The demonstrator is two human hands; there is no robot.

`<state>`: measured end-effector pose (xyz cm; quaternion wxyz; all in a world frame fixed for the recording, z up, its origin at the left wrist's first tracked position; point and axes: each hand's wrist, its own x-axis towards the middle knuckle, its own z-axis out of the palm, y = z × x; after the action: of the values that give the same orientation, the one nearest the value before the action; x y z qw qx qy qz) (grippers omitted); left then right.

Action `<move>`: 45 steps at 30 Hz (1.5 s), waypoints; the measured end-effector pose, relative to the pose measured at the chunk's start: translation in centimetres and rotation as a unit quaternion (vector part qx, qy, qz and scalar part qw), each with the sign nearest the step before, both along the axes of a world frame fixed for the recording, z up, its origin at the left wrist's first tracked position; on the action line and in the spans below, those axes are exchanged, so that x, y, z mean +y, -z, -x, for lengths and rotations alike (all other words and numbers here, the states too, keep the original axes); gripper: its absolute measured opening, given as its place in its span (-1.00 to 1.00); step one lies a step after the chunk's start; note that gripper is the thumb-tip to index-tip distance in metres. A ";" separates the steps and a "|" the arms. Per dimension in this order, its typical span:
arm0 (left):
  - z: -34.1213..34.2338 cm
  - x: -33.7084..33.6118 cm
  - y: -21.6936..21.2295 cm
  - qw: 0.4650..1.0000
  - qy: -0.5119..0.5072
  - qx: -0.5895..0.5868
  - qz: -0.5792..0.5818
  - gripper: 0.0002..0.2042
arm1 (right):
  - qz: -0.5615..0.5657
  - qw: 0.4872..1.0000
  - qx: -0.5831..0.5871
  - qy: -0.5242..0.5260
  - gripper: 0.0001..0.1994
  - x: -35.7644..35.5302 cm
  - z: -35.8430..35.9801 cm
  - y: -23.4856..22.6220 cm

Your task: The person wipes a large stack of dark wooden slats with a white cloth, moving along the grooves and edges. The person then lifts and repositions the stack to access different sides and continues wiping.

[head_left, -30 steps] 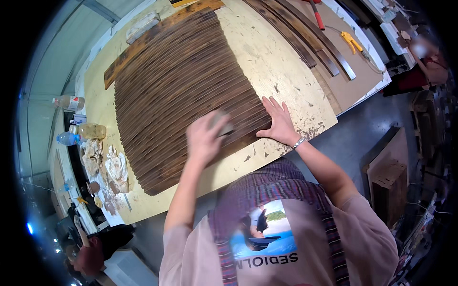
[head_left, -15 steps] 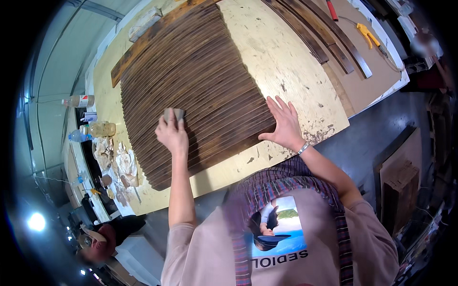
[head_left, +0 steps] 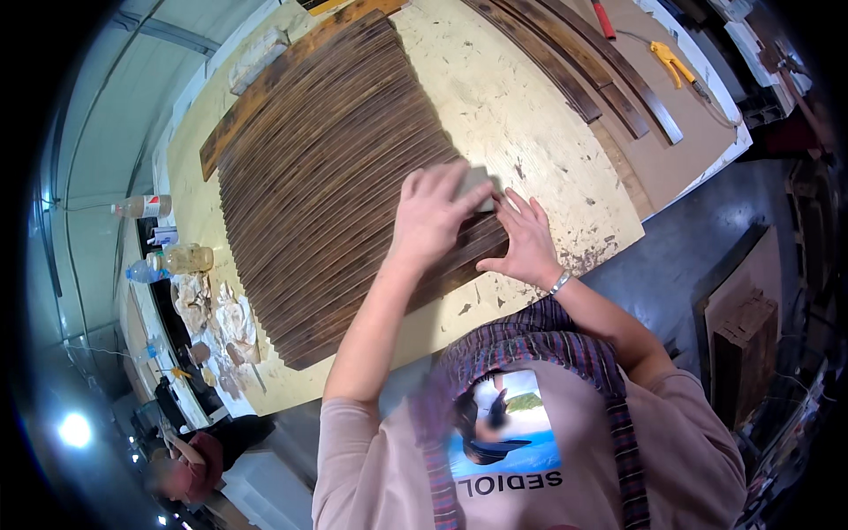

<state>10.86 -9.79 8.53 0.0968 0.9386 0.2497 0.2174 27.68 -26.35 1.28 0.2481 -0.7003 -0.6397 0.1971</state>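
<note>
Lying flat across the pale worktable [head_left: 548, 150], the dark slatted wood panel [head_left: 327, 185] is looking stiff, heavy and rough-grained, probably best gripped along its long edges; the left hand [head_left: 433, 212] is curling over a small grey block [head_left: 481, 190], fingers closing on it and pressing it to the panel's near right corner; the right hand [head_left: 526, 243] is spreading flat, fingers apart, bracing the same corner just beside the block.
</note>
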 end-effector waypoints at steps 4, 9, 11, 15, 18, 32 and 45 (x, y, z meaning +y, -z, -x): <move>3.7 4.2 2.3 0.959 -0.265 0.097 -0.035 -0.51 | -0.010 1.000 0.008 0.011 0.14 -0.2 -0.1 0.0; -1.3 -1.4 0.1 0.999 -0.004 0.019 0.038 -0.53 | 0.011 1.000 0.004 0.000 0.11 -0.1 0.2 0.0; -0.7 -3.4 0.1 0.998 0.007 0.049 -0.026 -0.56 | 0.012 1.000 0.002 -0.001 0.11 0.0 0.1 -0.2; 9.2 1.7 0.0 0.921 -0.374 0.079 -0.077 -0.63 | -0.006 1.000 -0.002 0.014 0.13 -0.1 -0.1 0.2; 7.2 -1.2 -1.0 0.959 -0.266 -0.008 -0.099 -0.75 | -0.002 1.000 -0.008 0.010 0.13 -0.2 0.0 0.3; 15.1 -6.7 2.3 0.954 -0.289 0.009 -0.079 -0.71 | -0.013 0.999 -0.030 -0.004 0.15 0.1 0.7 0.6; 9.6 -9.0 1.1 0.970 -0.243 -0.002 0.017 -0.62 | -0.001 0.999 -0.028 -0.014 0.23 0.2 0.4 0.6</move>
<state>1.21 -18.76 7.42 0.0572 0.8474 0.4740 0.2324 27.24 -26.14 0.69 0.2276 -0.6964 -0.6563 0.1802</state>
